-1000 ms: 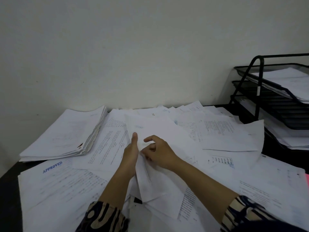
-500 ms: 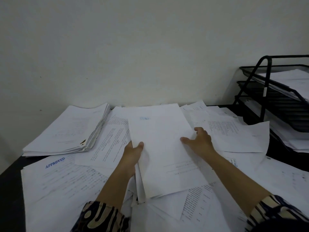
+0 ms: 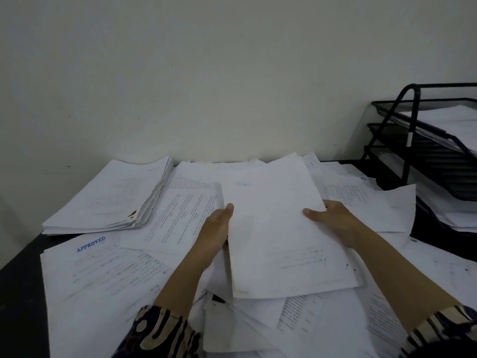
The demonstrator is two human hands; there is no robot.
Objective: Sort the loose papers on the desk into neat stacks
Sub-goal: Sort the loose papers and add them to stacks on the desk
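White sheets (image 3: 278, 228) sit gripped at both side edges, left hand (image 3: 215, 228) and right hand (image 3: 333, 220) each with thumb on top, above loose papers (image 3: 180, 218) covering the dark desk (image 3: 15, 285). Neat stack (image 3: 108, 197) lies far-left; black tray rack (image 3: 423, 151) crowds the right.

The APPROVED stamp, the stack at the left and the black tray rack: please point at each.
APPROVED stamp (image 3: 91, 244), head view, middle of the blue word.
stack (image 3: 108, 197), head view, top sheet.
black tray rack (image 3: 410, 140), head view, front upright post.

An office: a dark desk (image 3: 18, 275) strewn with printed papers (image 3: 180, 218), black stacked letter trays (image 3: 423, 140) alongside.
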